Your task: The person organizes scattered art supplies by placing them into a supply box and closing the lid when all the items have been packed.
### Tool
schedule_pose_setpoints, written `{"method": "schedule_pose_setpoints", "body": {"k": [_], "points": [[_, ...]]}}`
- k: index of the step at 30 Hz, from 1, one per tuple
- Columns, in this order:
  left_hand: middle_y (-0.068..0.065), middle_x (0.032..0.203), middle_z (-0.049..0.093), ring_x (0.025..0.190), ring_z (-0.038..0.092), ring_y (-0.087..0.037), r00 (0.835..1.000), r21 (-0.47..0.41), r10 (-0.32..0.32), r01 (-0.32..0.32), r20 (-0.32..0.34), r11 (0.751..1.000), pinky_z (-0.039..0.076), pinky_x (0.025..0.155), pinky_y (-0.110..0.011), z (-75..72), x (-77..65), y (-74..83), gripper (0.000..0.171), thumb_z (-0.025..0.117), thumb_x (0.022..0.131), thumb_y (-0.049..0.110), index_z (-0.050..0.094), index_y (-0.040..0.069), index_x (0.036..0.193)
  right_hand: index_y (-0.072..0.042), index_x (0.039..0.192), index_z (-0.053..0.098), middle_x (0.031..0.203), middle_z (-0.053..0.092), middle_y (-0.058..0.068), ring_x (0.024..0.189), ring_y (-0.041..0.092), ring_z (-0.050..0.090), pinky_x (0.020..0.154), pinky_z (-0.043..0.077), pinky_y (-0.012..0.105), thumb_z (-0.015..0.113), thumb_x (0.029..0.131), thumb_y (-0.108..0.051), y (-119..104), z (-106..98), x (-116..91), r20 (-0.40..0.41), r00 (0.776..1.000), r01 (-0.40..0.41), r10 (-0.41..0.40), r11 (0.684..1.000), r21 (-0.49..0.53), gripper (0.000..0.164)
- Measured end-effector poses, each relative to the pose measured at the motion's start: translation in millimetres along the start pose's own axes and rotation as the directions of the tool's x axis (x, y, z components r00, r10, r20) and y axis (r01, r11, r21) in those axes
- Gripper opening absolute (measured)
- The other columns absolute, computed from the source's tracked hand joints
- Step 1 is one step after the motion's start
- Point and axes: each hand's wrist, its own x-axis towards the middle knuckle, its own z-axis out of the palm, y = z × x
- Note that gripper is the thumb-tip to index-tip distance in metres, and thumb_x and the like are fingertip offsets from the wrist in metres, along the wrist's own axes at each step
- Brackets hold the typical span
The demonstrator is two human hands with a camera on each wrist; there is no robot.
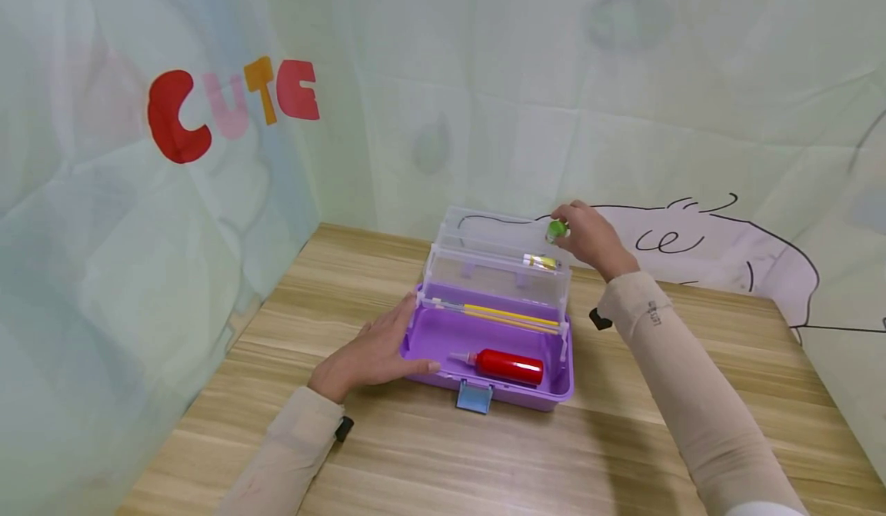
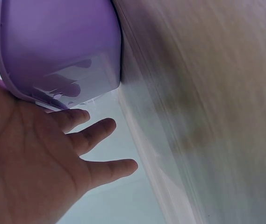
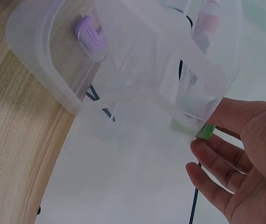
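A purple storage box (image 1: 443,331) stands open on the table, with clear fold-out trays (image 1: 453,274) raised at its back. My right hand (image 1: 588,235) pinches a small green-capped item (image 1: 556,231) at the right end of the top tray. In the right wrist view the tray wall partly hides this green item (image 3: 205,132). My left hand (image 1: 374,351) rests along the box's left side, fingers extended and thumb over the front rim. Inside the box lies a red squeeze bottle (image 1: 511,367) with a pointed nozzle. Paintbrushes (image 1: 508,316) with yellow handles lie behind it.
A small white-and-gold tube (image 1: 541,261) lies in a raised tray. The blue latch (image 1: 474,397) hangs down at the box's front. Behind the wooden table (image 1: 388,454) is a pale cloth backdrop (image 1: 471,101) with coloured letters on the left.
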Motion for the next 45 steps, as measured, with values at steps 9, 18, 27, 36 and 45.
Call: {"method": "schedule_pose_setpoints", "body": {"k": [9, 18, 27, 36, 45], "points": [[-0.001, 0.172, 0.006, 0.154, 0.020, -0.038, 1.000, -0.005, -0.018, 0.018, 0.012, 1.000, 0.019, 0.111, -0.078, 1.6, 0.3, 0.8, 0.119, 0.071, 0.083, 0.066, -0.003, 0.021, 0.165, 0.000, 0.136, 0.058, 0.131, 0.057, 0.020, 0.120, 0.038, 0.057, 0.102, 0.048, 0.055, 0.074, 0.091, -0.006, 1.2, -1.6, -1.5, 0.002, 1.000, -0.012, 0.012, 1.000, 0.012, 0.049], [0.005, 0.172, 0.004, 0.155, 0.018, -0.035, 0.999, -0.006, -0.039, 0.039, 0.021, 0.999, 0.018, 0.113, -0.076, 0.8, 0.1, 0.1, 0.119, 0.071, 0.083, 0.067, -0.003, 0.024, 0.165, 0.000, 0.137, 0.057, 0.130, 0.058, 0.019, 0.121, 0.037, 0.056, 0.102, 0.048, 0.054, 0.075, 0.091, -0.008, 2.9, -3.5, -3.0, -0.002, 1.000, -0.010, 0.010, 0.999, 0.037, 0.050], [0.004, 0.171, 0.005, 0.155, 0.018, -0.035, 0.999, -0.023, -0.032, 0.033, 0.020, 0.999, 0.017, 0.112, -0.077, 0.6, 0.7, -0.5, 0.119, 0.071, 0.083, 0.066, -0.004, 0.024, 0.165, 0.003, 0.137, 0.056, 0.131, 0.058, 0.023, 0.117, 0.039, 0.059, 0.098, 0.050, 0.053, 0.075, 0.091, -0.009, 7.6, -9.1, -9.4, -0.013, 1.000, 0.018, -0.018, 0.998, 0.055, 0.051], [0.001, 0.172, 0.006, 0.154, 0.019, -0.038, 0.999, -0.019, -0.027, 0.028, 0.020, 0.999, 0.018, 0.112, -0.077, -0.2, 1.3, 1.0, 0.119, 0.071, 0.083, 0.068, -0.004, 0.023, 0.165, 0.003, 0.137, 0.056, 0.132, 0.059, 0.024, 0.118, 0.039, 0.059, 0.098, 0.050, 0.054, 0.074, 0.093, -0.015, 16.3, -12.9, -26.2, -0.018, 1.000, -0.012, 0.014, 0.997, 0.082, 0.051], [0.004, 0.172, 0.006, 0.154, 0.019, -0.036, 1.000, -0.019, -0.024, 0.025, 0.017, 1.000, 0.019, 0.113, -0.076, 0.6, 1.7, -0.3, 0.119, 0.069, 0.082, 0.070, -0.003, 0.023, 0.165, 0.006, 0.136, 0.057, 0.128, 0.060, 0.027, 0.115, 0.041, 0.060, 0.098, 0.050, 0.055, 0.073, 0.093, -0.016, 26.4, -16.0, -40.9, -0.009, 1.000, 0.004, -0.003, 0.995, 0.097, 0.050]]}}
